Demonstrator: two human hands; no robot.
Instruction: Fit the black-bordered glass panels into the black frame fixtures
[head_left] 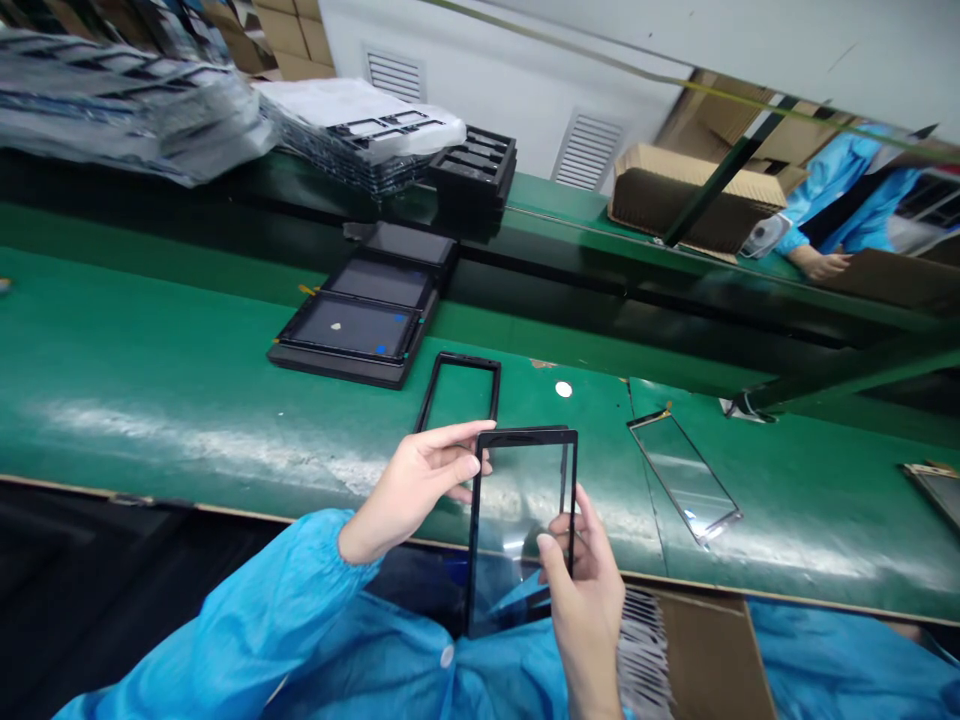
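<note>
Both my hands hold a black-framed clear glass panel (517, 500) upright over the near edge of the green conveyor belt (150, 380). My left hand (416, 485) pinches its upper left edge with thumb and fingers. The panel's lower right edge is gripped by my right hand (581, 585). Just beyond the panel an empty black frame (459, 390) lies flat on the belt. Another glass panel (686, 475) lies on the belt to the right.
A black tray with screens (360, 320) sits on the belt at centre left, with stacked black trays (472, 165) and bagged parts (127, 110) behind. A cardboard box (690, 190) stands at the back right, where another person's hand (821, 262) in a blue sleeve rests.
</note>
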